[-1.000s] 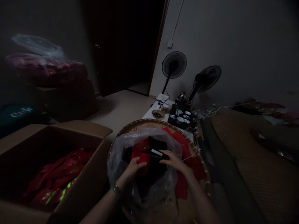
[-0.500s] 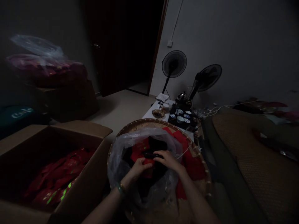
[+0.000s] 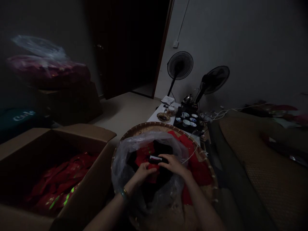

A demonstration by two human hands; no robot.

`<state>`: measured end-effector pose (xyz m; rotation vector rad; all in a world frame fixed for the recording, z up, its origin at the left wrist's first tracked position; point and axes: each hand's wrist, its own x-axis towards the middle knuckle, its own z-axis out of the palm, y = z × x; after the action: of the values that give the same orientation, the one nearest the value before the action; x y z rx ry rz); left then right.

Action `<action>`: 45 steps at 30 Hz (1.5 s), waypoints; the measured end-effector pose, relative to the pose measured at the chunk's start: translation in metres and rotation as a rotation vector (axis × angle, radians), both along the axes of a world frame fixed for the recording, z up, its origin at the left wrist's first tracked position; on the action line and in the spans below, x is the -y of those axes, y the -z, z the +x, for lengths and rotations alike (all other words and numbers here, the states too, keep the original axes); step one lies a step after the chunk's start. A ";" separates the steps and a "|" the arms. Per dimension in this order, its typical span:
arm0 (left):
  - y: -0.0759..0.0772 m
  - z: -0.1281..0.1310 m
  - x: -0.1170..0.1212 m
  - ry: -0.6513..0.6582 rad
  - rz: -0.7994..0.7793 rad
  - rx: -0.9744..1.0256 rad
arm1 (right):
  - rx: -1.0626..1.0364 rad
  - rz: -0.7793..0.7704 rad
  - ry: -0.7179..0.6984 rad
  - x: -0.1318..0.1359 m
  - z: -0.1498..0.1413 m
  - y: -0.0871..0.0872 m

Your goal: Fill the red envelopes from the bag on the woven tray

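Note:
Above an open clear plastic bag, my two hands hold a small dark oblong item that has a white strip along its upper face. My left hand grips its near left end, thumb forward, close to a red piece just below. Around the right end curl the fingers of my right hand. Dim light hides what kind of item it is. Inside the bag lie red pieces with small markings and black material. A round bamboo tray holds the bag.
Red cloth-like pieces lie on the tray's right side. At left stands an open cardboard box with red items inside. Beyond the tray are a low table with a black tea tray and cups, and two fans. A woven mat is at right.
The dark item has turned between my fingers, so its white strip now shows. Both hands stay in nearly the same place.

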<state>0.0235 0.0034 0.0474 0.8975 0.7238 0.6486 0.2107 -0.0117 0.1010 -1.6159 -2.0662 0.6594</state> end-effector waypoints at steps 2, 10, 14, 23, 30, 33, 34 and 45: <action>0.002 -0.001 0.000 -0.007 0.007 0.010 | -0.027 -0.015 -0.009 0.000 0.003 -0.001; 0.003 -0.002 -0.001 -0.031 0.020 0.005 | -0.064 -0.006 0.023 -0.001 0.003 -0.001; -0.004 -0.001 0.000 -0.027 -0.004 -0.012 | -0.032 0.025 0.027 -0.001 -0.001 0.001; -0.008 -0.003 0.002 -0.024 -0.035 -0.001 | -0.011 0.047 0.023 -0.001 -0.001 0.005; -0.003 -0.004 0.002 -0.009 -0.045 0.018 | 0.012 0.051 0.017 -0.001 -0.001 0.005; -0.001 -0.004 0.001 -0.007 -0.037 0.015 | 0.026 0.057 0.024 -0.001 -0.001 0.006; -0.001 -0.004 0.001 -0.004 -0.037 0.016 | 0.033 0.059 0.022 -0.001 -0.001 0.006; 0.004 -0.004 0.000 0.009 -0.031 0.000 | 0.018 0.052 0.026 -0.001 0.000 0.010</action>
<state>0.0191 0.0037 0.0432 0.8713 0.7274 0.6276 0.2108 -0.0103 0.0908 -1.6224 -2.0549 0.5799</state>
